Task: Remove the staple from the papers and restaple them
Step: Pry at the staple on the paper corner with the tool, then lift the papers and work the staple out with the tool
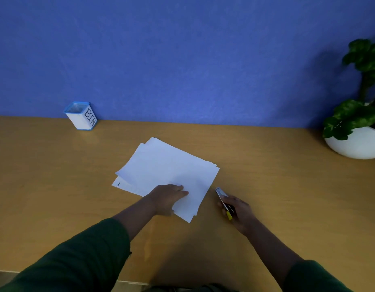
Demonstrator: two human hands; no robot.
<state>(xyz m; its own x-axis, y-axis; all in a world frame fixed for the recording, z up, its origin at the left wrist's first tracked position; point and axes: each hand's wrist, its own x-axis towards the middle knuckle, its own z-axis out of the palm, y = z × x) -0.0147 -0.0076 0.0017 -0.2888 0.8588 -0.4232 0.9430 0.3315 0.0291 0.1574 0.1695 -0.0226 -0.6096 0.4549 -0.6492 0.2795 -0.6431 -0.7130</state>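
A loose stack of white papers (167, 171) lies fanned out in the middle of the wooden desk (277, 182). My left hand (168, 197) rests flat on the stack's near part, pressing it down. To the right of the papers my right hand (238, 211) grips a small silver stapler (222, 196) with a yellow end; its tip points toward the papers' right edge, a short gap away. No staple is visible on the sheets.
A small white and blue container marked BIN (82, 115) stands at the back left against the blue wall. A green plant in a white bowl-shaped pot (357, 144) sits at the far right. The desk's front edge runs just below my sleeves.
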